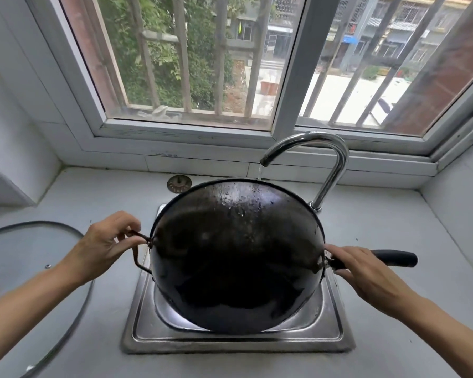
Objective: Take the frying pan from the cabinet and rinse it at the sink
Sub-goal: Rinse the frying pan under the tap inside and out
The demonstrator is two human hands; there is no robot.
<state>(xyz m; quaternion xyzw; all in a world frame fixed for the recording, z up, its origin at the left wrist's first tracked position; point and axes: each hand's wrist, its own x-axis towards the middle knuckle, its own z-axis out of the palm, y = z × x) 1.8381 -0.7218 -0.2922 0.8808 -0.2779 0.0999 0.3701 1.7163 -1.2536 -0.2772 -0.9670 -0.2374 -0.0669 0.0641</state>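
Hands, two (104, 246) (366, 271), grip one frying pan (238, 257) over one sink (238, 342).

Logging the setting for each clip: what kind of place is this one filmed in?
Most likely a home kitchen. A steel sink is set into a pale counter under a barred window, its faucet runs water onto a black frying pan, and a glass lid lies alongside.

Blackened, wet-glossy metal pan (238, 255); shiny steel sink (238, 341); chrome faucet (331, 170).
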